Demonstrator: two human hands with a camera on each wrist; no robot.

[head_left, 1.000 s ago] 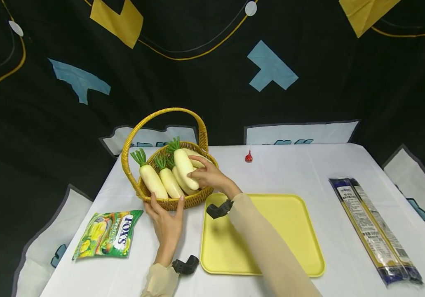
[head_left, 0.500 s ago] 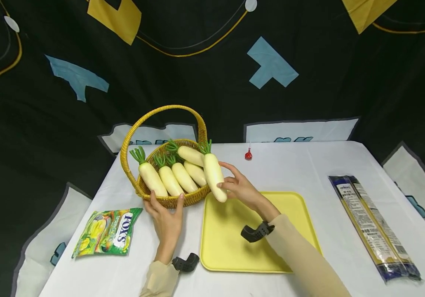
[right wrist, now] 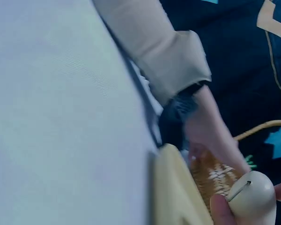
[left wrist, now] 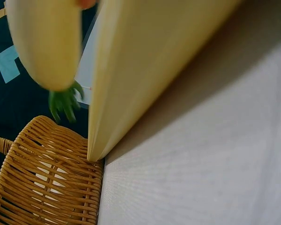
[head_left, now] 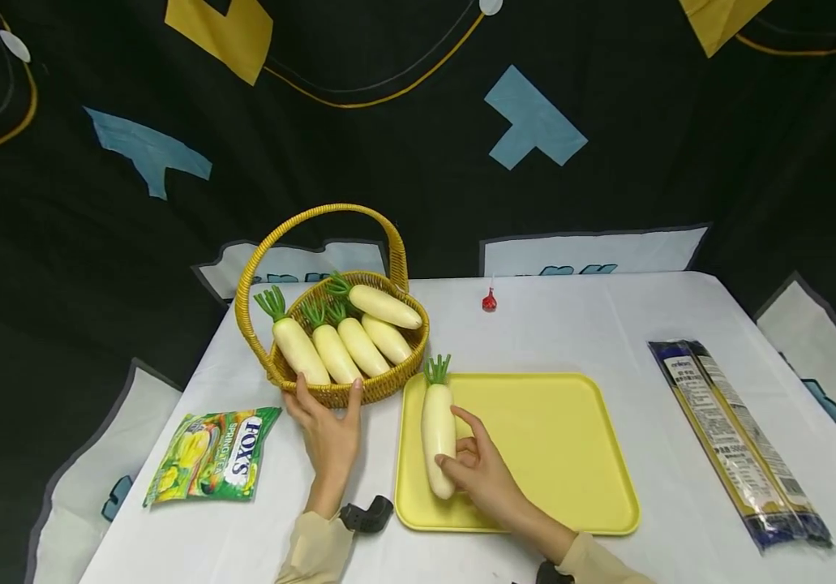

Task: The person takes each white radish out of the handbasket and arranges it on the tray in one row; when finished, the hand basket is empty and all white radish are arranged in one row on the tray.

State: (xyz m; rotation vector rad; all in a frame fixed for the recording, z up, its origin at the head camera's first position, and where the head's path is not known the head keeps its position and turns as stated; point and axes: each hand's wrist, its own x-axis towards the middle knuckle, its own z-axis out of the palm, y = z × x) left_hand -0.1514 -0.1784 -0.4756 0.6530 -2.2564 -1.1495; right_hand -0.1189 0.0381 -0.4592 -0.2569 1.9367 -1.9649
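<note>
My right hand [head_left: 486, 470] pinches a white radish [head_left: 438, 438] with a green leafy top between thumb and fingers. It is over the left part of the yellow tray [head_left: 534, 454]; the left wrist view shows the radish [left wrist: 44, 42] off the tray's surface. In the right wrist view, thumb and finger hold both sides of the radish's rounded end [right wrist: 255, 197]. My left hand [head_left: 330, 438] touches the near side of a wicker basket [head_left: 337, 397], thumb and fingers spread at its rim. Several white radishes [head_left: 362, 347] lie inside, one across the back.
A green FOX'S candy bag [head_left: 213, 457] lies left of my left hand. Two long plastic packages [head_left: 742, 446] lie at the table's right. A small red object [head_left: 489, 302] sits at the back. The basket's tall handle [head_left: 330, 212] arches above it.
My right hand has lifted a radish out of the basket and carried it right and toward me, over the tray. My left hand stays at the basket.
</note>
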